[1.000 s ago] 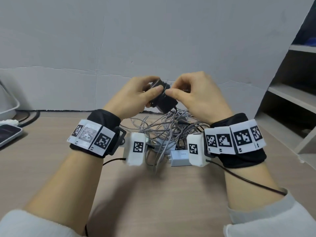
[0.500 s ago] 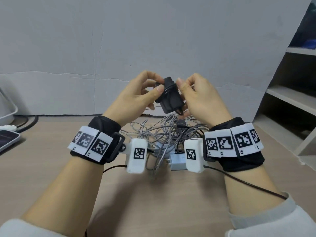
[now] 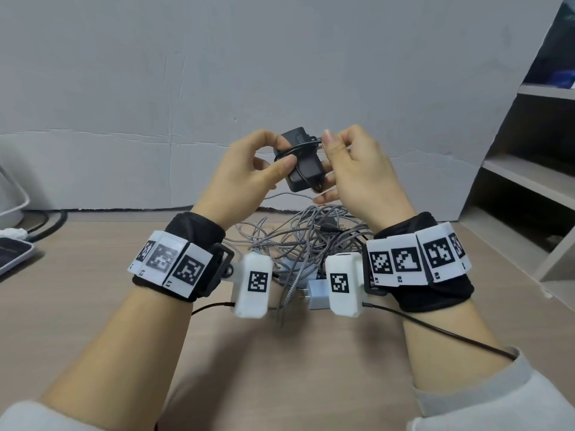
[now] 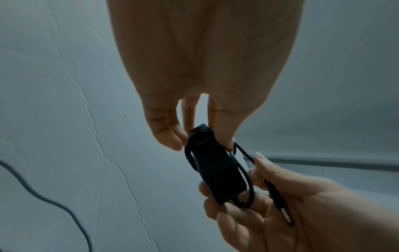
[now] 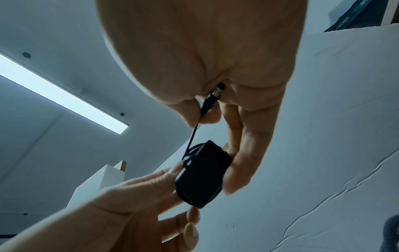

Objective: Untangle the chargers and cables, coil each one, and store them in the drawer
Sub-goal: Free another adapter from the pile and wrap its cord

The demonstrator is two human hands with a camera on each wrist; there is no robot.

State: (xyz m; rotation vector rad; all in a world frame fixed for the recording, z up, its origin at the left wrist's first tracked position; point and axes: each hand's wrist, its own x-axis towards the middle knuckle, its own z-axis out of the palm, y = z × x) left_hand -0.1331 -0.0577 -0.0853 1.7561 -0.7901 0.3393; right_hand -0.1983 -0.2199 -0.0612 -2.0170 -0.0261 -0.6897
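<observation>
Both hands are raised above the far middle of the table, wrists bent so the palms face each other, with a black charger held between them in the air. The left hand has its grip clamped on the charger: the thumb presses one flat face and the curled fingers press the opposite side, near the upper end. The right hand supports the charger's lower end with its outer fingers while its thumb and forefinger pinch the thin black cord that leads off the charger. The cord's barrel plug, with a small metal tip, lies across the right palm. The charger is a matte, rounded rectangular block with a ribbed patch near one end, and its smooth cord is wound round it in a few loose loops. Its metal prongs show beside the right fingers in the right wrist view. Below the hands, toward the far edge of the table, lies a tangle of grey braided cables, their woven sheaths looped over one another, with a dark connector on top. A small white plug adapter, boxy and glossy, sits at the near side of the tangle. The table is pale wood-grain laminate. Each wrist wears a black fabric band carrying white blocks printed with square black markers.
</observation>
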